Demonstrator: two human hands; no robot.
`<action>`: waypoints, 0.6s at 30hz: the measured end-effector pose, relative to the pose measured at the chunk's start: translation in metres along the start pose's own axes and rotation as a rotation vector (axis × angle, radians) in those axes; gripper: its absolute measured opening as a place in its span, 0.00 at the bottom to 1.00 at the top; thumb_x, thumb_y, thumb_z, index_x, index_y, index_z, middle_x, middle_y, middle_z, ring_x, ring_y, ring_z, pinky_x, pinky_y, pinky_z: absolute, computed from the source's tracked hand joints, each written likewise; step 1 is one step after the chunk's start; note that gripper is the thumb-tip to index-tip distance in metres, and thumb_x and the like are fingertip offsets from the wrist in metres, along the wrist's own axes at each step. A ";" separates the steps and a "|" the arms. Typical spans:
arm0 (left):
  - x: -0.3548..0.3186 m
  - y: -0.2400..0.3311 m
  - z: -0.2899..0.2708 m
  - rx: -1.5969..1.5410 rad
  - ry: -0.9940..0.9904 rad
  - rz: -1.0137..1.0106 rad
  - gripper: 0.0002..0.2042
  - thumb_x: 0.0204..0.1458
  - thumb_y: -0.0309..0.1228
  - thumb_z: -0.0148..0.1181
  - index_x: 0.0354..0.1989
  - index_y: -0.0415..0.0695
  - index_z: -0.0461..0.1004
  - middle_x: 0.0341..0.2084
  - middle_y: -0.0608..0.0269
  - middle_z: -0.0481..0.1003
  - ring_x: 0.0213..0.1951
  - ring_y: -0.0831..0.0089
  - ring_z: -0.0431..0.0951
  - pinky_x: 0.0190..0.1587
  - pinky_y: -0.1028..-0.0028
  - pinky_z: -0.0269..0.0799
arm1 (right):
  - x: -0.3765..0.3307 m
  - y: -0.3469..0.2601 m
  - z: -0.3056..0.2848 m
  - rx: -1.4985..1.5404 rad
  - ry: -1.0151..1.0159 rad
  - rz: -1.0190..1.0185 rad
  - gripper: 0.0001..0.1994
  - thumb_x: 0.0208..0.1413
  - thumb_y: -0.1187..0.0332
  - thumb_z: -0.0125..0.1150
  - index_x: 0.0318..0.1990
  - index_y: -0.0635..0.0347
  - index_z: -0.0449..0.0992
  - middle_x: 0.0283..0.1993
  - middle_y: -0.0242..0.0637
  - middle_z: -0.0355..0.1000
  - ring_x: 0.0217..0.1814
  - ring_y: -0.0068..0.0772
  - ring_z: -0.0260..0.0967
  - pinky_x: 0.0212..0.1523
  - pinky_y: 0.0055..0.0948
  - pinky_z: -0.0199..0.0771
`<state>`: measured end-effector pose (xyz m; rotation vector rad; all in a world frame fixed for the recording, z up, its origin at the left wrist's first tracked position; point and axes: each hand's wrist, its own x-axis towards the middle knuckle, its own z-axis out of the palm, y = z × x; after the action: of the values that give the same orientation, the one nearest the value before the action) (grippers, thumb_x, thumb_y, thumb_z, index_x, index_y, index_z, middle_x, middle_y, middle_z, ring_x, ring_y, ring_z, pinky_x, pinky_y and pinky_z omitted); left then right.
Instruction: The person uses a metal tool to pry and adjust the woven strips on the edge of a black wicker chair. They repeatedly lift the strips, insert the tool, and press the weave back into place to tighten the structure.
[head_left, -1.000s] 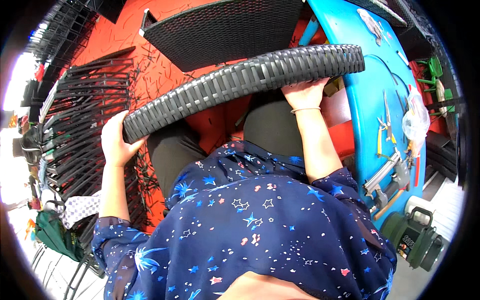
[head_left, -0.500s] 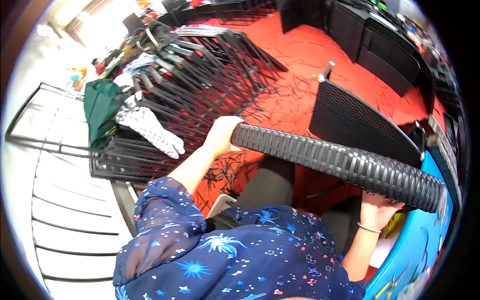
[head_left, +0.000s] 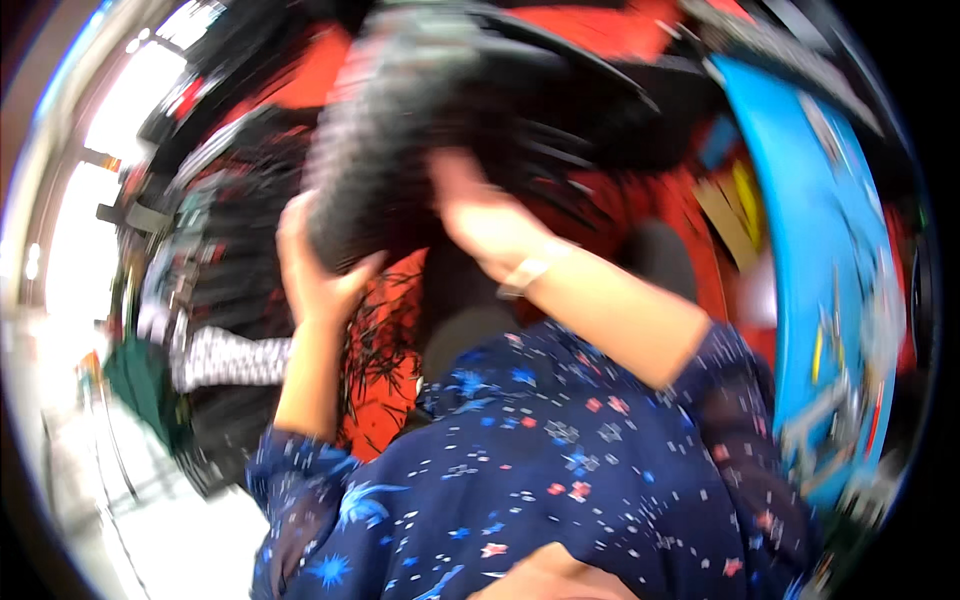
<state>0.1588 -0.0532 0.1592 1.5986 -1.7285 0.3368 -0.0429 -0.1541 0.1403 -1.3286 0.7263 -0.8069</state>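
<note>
- Floor (head_left: pixel 385 380), red with loose black strips, at 6 o'clock of the hands.
- Bench (head_left: pixel 800 250), blue, at 3 o'clock; tools on it too blurred to name.
- Woven black panel (head_left: pixel 420 150), raised at 12 o'clock and held off the floor; whether the weaving is finished cannot be told through the blur.
- Right hand (head_left: pixel 485 215) pressed on its near side; grip unclear.
- Left hand (head_left: pixel 315 275) clasps its lower end from below.

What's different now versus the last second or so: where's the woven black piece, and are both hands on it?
The long black woven piece has swung from lying crosswise to pointing away, end-on and blurred. The left hand and right hand have drawn closer together. Both stay gripping it over the red floor.
</note>
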 end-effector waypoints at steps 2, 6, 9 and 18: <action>0.010 0.015 -0.008 -0.061 0.000 0.192 0.57 0.36 0.54 0.78 0.72 0.35 0.55 0.68 0.47 0.62 0.69 0.54 0.62 0.72 0.57 0.54 | -0.005 -0.007 -0.003 0.015 -0.046 -0.069 0.41 0.68 0.34 0.33 0.66 0.63 0.69 0.65 0.65 0.67 0.73 0.59 0.61 0.72 0.42 0.58; 0.022 0.029 -0.027 -0.201 0.030 0.159 0.58 0.47 0.63 0.70 0.74 0.31 0.49 0.71 0.40 0.57 0.71 0.52 0.59 0.73 0.54 0.51 | -0.012 -0.022 0.004 0.276 -0.237 -0.243 0.34 0.70 0.40 0.42 0.71 0.56 0.65 0.68 0.56 0.68 0.74 0.51 0.60 0.74 0.39 0.54; 0.027 0.027 -0.031 0.028 0.106 0.110 0.48 0.54 0.51 0.70 0.72 0.29 0.53 0.65 0.41 0.65 0.63 0.57 0.69 0.68 0.58 0.61 | -0.010 -0.017 0.022 -0.022 -0.459 -0.161 0.35 0.69 0.37 0.36 0.74 0.47 0.60 0.72 0.59 0.61 0.76 0.58 0.55 0.76 0.42 0.50; 0.012 -0.030 -0.065 -0.097 0.247 -0.004 0.39 0.57 0.43 0.69 0.67 0.27 0.60 0.58 0.43 0.71 0.55 0.57 0.75 0.61 0.60 0.70 | -0.017 0.029 0.026 -0.036 -0.396 -0.206 0.44 0.61 0.31 0.48 0.71 0.59 0.64 0.70 0.55 0.66 0.73 0.55 0.61 0.73 0.40 0.58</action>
<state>0.2099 -0.0265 0.2030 1.4270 -1.5296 0.4236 -0.0278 -0.1245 0.1147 -1.5547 0.2954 -0.6645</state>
